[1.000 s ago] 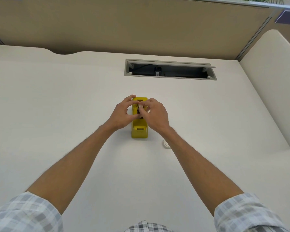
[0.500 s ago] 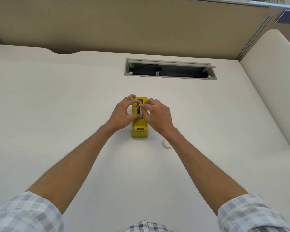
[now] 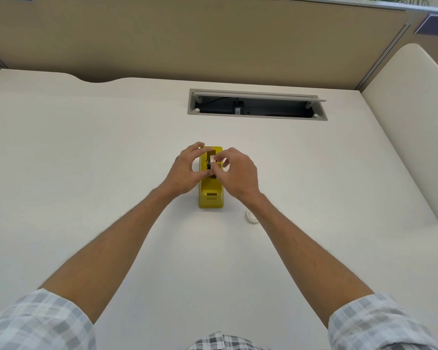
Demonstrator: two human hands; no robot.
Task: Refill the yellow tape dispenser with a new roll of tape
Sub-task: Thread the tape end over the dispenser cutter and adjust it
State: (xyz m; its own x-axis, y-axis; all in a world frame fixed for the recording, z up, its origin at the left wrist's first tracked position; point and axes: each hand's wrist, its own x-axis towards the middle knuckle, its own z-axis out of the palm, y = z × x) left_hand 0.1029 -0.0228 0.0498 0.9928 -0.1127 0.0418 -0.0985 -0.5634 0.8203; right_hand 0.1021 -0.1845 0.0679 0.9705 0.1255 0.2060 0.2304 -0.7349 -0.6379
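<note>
A: What differs from half a second back?

B: Little. The yellow tape dispenser stands on the same spot on the white desk, its cutter end toward the person. The right hand has shifted slightly: its fingertips now pinch a pale tape roll that sits at the dispenser's open slot, a dark hub just beside it. The left hand has kept its place against the dispenser's left side.

A: How do the fingers lie?

B: The left hand's fingers curl over the far top edge of the dispenser, and the thumb meets the slot from the near side, so it grips the body. The right hand's thumb and forefinger close on the roll; its other fingers are bent. I cannot tell whether the roll is fully seated.

A: Anything else nearby?

B: 1 small white ring lies flat on the desk, just right of the dispenser's near end, partly hidden by the right forearm.

A: And the surroundings?

B: At the far middle of the desk a grey cable tray stands with its lid open, a dark plug and cord inside. A tan partition runs behind the desk, and a cream side panel rises at the right. Checked shirt sleeves cover both upper arms.
</note>
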